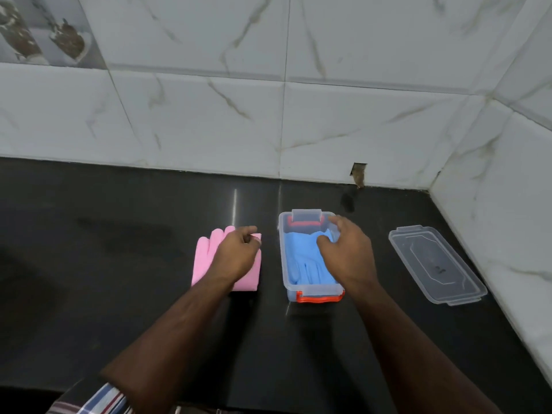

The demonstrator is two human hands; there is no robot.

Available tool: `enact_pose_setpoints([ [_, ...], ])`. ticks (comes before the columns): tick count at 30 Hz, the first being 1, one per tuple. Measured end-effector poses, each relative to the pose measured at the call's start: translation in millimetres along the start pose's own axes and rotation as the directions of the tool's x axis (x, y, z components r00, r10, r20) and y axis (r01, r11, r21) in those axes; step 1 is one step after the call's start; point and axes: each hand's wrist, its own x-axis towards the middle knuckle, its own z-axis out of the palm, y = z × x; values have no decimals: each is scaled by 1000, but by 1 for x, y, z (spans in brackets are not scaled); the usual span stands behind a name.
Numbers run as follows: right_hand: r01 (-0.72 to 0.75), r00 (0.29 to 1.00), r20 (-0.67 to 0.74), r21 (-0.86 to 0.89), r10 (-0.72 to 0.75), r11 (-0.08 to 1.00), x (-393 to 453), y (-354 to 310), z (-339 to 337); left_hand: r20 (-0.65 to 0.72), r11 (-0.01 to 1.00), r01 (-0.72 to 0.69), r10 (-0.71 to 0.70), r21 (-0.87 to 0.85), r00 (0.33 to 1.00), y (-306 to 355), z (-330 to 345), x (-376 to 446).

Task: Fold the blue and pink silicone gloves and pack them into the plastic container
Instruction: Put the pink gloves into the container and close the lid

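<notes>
A clear plastic container (285,264) with orange-red clips stands on the black counter at centre. The folded blue glove (307,264) lies inside it. My right hand (346,252) is over the container's right side, fingers curled down onto the blue glove near its far end. To the left, the pink glove (203,255) lies flat on the counter, its fingers pointing away from me. My left hand (236,255) lies on it and pinches its far right edge between thumb and fingers.
The container's clear lid (436,264) lies on the counter to the right, close to the side wall. White marble-pattern tiles (268,115) close off the back and right. The dark counter (119,249) stretches left.
</notes>
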Motion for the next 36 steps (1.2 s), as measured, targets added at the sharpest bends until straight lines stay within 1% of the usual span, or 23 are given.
enact_pose_setpoints([
  [2, 70, 998, -9, 72, -69, 995, -16, -29, 12, -79, 1000, 13, -11, 22, 997, -10, -22, 5],
  [3, 77, 996, 25, 121, -80, 990, -26, -42, 24, -107, 998, 27, -20, 61, 994, -17, -31, 7],
  [5, 40, 980, 183, 217, -81, 975, -48, -58, 54, -142, 986, 59, -37, 157, 989, -33, -45, 12],
  [6, 15, 963, 258, 215, -72, 976, -55, -61, 71, -145, 973, 91, -61, 212, 988, -43, -50, 14],
  [8, -29, 940, 342, 102, -7, 994, -62, -57, 99, -126, 929, 190, -157, 317, 980, -59, -56, 14],
  [9, -61, 934, 356, 51, 39, 997, -63, -54, 109, -108, 907, 229, -203, 352, 973, -64, -58, 13],
  [11, -155, 926, 354, 40, 131, 987, -60, -47, 123, -62, 899, 244, -238, 363, 969, -70, -60, 11],
  [15, -335, 903, 322, 110, 285, 936, -50, -42, 136, -3, 943, 232, -238, 238, 971, -76, -64, 19],
  [20, -402, 896, 264, 143, 356, 904, -45, -36, 150, 31, 953, 250, -259, 171, 965, -84, -79, 32],
  [22, -437, 884, 265, 173, 386, 883, -47, -32, 153, 72, 954, 282, -289, 99, 954, -88, -86, 35],
  [25, -517, 844, 310, 248, 439, 819, -49, -28, 158, 160, 946, 322, -315, -22, 936, -93, -93, 36],
  [29, -606, 781, 392, 287, 486, 742, -44, -29, 160, 266, 936, 336, -298, -110, 917, -93, -98, 30],
  [32, -644, 745, 458, 302, 485, 703, -41, -32, 158, 300, 889, 407, -338, -208, 892, -91, -97, 28],
  [34, -680, 715, 509, 350, 479, 644, -40, -34, 155, 323, 855, 458, -373, -244, 870, -90, -98, 27],
  [36, -720, 680, 563, 394, 470, 571, -39, -37, 150, 358, 833, 481, -377, -273, 854, -89, -99, 26],
])
